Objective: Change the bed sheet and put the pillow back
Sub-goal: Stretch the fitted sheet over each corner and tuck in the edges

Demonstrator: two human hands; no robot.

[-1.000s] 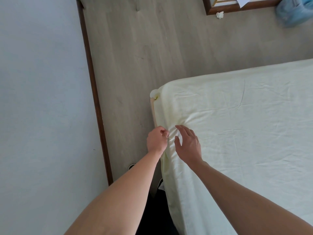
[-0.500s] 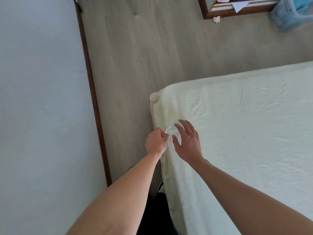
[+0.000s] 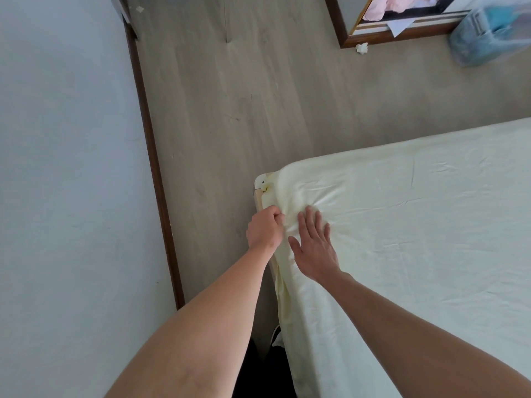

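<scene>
A pale yellow bed sheet covers the mattress, which fills the right half of the view. At the bed's left edge, just below the corner, my left hand is closed on a pinch of the sheet's hanging side. My right hand lies flat on top of the sheet right beside it, fingers spread, pressing the fabric down. Creases fan out from the two hands. No pillow is in view.
A grey wall with a dark brown baseboard runs along the left, with a strip of wood floor between it and the bed. A dark-framed piece, a crumpled tissue and a blue plastic bin sit at the top right.
Both hands have crept slightly up the bed's edge toward the corner; the left keeps its pinch on the sheet, and the right hand's fingers have flattened and spread wider.
</scene>
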